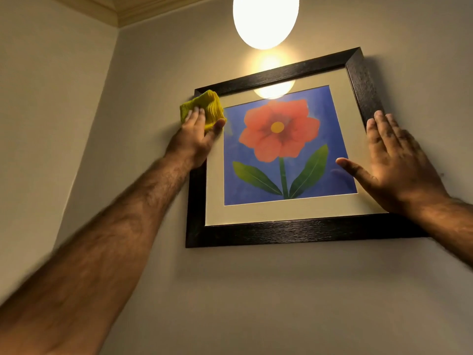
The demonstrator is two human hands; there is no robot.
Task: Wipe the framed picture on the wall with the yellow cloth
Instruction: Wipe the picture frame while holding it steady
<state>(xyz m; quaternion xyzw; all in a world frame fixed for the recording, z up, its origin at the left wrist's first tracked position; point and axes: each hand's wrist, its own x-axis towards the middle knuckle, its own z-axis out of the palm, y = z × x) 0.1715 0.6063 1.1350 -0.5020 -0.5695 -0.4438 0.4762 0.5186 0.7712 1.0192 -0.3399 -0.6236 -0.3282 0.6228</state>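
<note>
I see the wall (256,290) filling the view, plain and beige, with a lit globe lamp (265,19) overhead whose glare reflects on the upper glass. The framed picture (286,234) hangs on that wall, tilted so its right side sits higher than its left; it shows a red flower on blue inside a cream mat and a dark wooden frame.

My right hand (399,162) lies flat, fingers spread apart, against the right side of the frame and glass, holding nothing. I judge it is there to steady the picture, and I would keep that pressure light and even so the frame does not swing on its hanger while I wipe.

My left hand (197,137) is closed on the yellow cloth (204,106), fingers on top and thumb pinching the folded wad from the side, pressing it on the top-left corner of the frame.

To do this step well, I would start from this corner and draw the cloth across in overlapping passes, top to bottom, keeping the folded face flat on the glass. The lamp's glare hides smears up top, so I would check there carefully.
</note>
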